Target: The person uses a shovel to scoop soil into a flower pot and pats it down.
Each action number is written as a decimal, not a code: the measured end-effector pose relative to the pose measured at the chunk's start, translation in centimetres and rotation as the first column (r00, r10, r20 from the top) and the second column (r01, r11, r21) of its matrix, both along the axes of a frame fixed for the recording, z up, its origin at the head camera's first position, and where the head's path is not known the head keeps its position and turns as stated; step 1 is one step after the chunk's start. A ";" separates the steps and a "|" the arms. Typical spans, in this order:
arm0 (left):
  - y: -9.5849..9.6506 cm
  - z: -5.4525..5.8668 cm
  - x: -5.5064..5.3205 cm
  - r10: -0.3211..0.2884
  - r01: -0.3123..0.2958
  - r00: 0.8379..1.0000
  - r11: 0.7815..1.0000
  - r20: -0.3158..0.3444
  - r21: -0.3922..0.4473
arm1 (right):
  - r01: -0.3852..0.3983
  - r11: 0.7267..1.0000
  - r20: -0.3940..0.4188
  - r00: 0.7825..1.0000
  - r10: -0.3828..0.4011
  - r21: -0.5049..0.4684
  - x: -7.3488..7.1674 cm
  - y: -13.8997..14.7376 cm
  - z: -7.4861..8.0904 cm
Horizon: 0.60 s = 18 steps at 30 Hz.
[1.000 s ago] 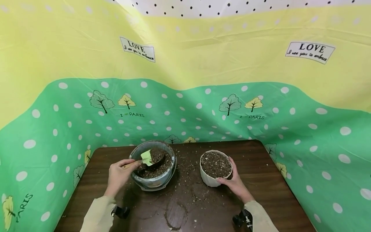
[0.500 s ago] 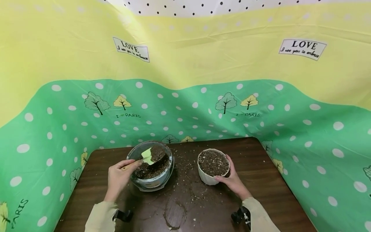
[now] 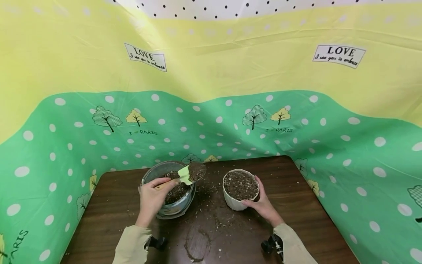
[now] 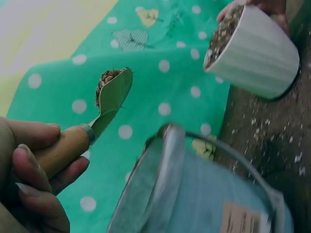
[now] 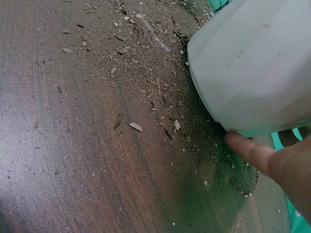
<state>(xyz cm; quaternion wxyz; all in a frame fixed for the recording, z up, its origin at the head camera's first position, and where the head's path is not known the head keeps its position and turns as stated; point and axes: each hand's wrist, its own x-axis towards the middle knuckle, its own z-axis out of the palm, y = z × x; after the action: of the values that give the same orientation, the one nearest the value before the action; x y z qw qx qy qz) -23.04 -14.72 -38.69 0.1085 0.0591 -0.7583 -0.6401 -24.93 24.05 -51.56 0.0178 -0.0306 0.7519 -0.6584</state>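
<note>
My left hand (image 3: 152, 201) grips the wooden handle of a small hand trowel (image 3: 184, 176) with a light green neck. Dark soil is heaped on its blade, which hangs above the right rim of a blue-grey bucket (image 3: 176, 209). Inside the bucket lies more soil, partly hidden by the hand. To the right stands a white ribbed plant pot (image 3: 233, 203), filled with soil nearly to its rim. My right hand (image 3: 266, 205) holds that pot, thumb at the near side and fingers around the far right. In the right wrist view, the thumb (image 5: 252, 151) touches the pot low down.
Crumbs of soil (image 3: 206, 194) are scattered on the dark wooden table (image 3: 283, 234) between bucket and pot. A ring-shaped dirt mark (image 3: 197, 245) lies near the front. A green and yellow patterned cloth (image 3: 204, 121) hangs close behind and at both sides.
The trowel has risen from inside the bucket with soil on its blade and moved right, over the rim. My right hand keeps its hold on the pot.
</note>
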 end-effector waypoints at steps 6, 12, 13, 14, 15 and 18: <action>3.0 -0.3 -0.2 -0.037 0.037 0.999 0.997 -0.002 0.067 | 0.001 1.000 -0.001 1.000 -0.001 0.014 0.1 0.1 0.1; 6.1 -1.0 -0.2 -0.086 0.090 0.996 0.991 -0.034 0.100 | -0.003 1.000 0.002 1.000 0.003 0.024 0.3 0.0 0.3; 6.6 -1.1 -0.2 -0.097 0.101 0.995 0.989 -0.038 0.108 | -0.003 1.000 0.003 1.000 0.003 0.026 0.3 -0.1 0.4; 7.0 -1.3 -0.2 -0.104 0.108 0.994 0.988 -0.040 0.107 | -0.005 1.000 0.005 1.000 0.005 0.021 0.4 -0.1 0.4; 7.5 -1.5 -0.2 -0.110 0.114 0.993 0.988 -0.043 0.100 | -0.008 1.000 0.007 1.000 0.008 0.018 0.4 -0.1 0.4; 8.7 -2.1 -0.2 -0.133 0.136 0.990 0.987 -0.047 0.082 | -0.012 1.000 0.005 1.000 0.012 0.010 0.4 -0.2 0.5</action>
<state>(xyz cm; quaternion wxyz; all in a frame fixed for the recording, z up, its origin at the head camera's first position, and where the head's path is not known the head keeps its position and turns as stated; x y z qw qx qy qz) -23.27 -6.06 -40.82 0.0782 -0.0011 -0.7303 -0.6786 -24.49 23.88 -51.04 0.0236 -0.0335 0.7550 -0.6545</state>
